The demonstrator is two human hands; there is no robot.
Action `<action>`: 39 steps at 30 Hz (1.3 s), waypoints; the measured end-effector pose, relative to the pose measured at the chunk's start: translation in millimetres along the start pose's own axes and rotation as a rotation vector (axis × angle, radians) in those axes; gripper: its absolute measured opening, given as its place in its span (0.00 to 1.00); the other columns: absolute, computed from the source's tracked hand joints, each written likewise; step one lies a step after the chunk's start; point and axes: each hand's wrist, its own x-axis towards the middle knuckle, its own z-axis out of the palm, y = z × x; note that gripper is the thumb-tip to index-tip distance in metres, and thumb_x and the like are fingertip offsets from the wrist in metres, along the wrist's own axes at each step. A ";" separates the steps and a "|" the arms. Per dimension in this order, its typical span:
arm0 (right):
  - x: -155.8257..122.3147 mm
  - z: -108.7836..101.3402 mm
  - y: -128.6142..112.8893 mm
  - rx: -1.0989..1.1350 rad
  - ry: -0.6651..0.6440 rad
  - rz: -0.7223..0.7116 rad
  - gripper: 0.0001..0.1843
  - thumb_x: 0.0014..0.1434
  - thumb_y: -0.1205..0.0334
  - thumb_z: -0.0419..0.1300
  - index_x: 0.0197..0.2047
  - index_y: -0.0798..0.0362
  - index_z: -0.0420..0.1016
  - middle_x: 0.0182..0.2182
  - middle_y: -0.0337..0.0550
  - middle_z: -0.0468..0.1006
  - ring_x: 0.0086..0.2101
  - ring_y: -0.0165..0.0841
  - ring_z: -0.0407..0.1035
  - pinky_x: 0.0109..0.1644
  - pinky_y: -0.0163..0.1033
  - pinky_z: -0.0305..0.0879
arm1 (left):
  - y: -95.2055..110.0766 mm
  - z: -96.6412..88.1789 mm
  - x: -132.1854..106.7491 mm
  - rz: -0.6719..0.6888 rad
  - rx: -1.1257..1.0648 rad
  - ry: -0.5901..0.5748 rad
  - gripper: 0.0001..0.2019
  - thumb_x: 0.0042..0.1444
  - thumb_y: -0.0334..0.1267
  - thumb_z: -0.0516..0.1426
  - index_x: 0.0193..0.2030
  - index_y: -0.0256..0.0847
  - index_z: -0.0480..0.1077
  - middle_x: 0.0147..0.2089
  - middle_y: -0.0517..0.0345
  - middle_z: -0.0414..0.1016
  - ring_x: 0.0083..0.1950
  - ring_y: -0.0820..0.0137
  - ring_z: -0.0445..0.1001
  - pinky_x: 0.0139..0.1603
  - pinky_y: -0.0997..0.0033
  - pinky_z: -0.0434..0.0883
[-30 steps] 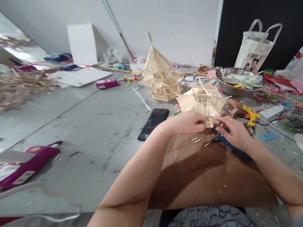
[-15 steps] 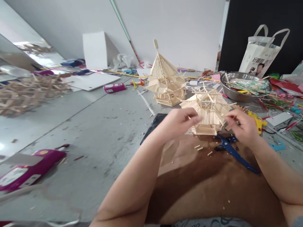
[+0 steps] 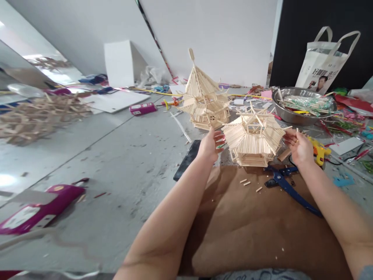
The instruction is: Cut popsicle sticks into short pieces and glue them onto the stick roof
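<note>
A small six-sided pavilion model (image 3: pixel 252 144) made of thin wooden sticks stands at the far edge of the brown paper (image 3: pixel 262 225), its upper frame bare of roofing. My left hand (image 3: pixel 210 146) is at its left side, open, fingers apart and pointing toward the roof edge with a small gap. On the other side my right hand (image 3: pixel 301 149) is open, fingers spread near the right eave; whether a fingertip touches the eave I cannot tell. Blue cutting pliers (image 3: pixel 291 192) lie in front of the model, with several short stick offcuts (image 3: pixel 246 183) beside them.
Behind stands a taller finished-looking stick pavilion (image 3: pixel 205 97). A black phone (image 3: pixel 186 161) lies left of my left hand. A yellow glue gun (image 3: pixel 319 151) is right of my right hand. At the back right are a metal bowl (image 3: pixel 274 107) of sticks and a white bag (image 3: pixel 317 66).
Both hands have drawn away from the model's front roof to its two sides, and their fingers have opened out. The front roof panel is now uncovered. The model stays in place.
</note>
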 end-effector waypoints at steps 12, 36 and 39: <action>5.3 1.4 8.1 -0.017 -0.052 0.028 0.16 0.44 0.47 0.59 0.25 0.50 0.61 0.27 0.38 0.75 0.33 0.34 0.73 0.37 0.41 0.69 | -7.8 9.4 -2.3 -0.133 -0.190 -0.112 0.22 0.61 0.51 0.40 0.27 0.38 0.63 0.25 0.57 0.65 0.23 0.70 0.67 0.23 0.69 0.65; -24.4 12.9 5.5 0.013 0.186 -0.006 0.11 0.41 0.54 0.59 0.25 0.52 0.66 0.23 0.35 0.75 0.25 0.30 0.70 0.26 0.35 0.64 | -9.3 9.4 25.6 -0.056 -0.530 -0.317 0.28 0.57 0.58 0.43 0.42 0.32 0.68 0.31 0.46 0.70 0.35 0.60 0.74 0.35 0.60 0.73; -26.8 13.0 6.9 0.002 0.156 0.001 0.12 0.42 0.52 0.60 0.25 0.52 0.66 0.23 0.35 0.75 0.24 0.30 0.70 0.26 0.35 0.64 | -5.9 13.0 34.3 -0.067 -0.478 -0.318 0.28 0.56 0.59 0.43 0.42 0.34 0.68 0.30 0.48 0.70 0.34 0.60 0.74 0.34 0.59 0.72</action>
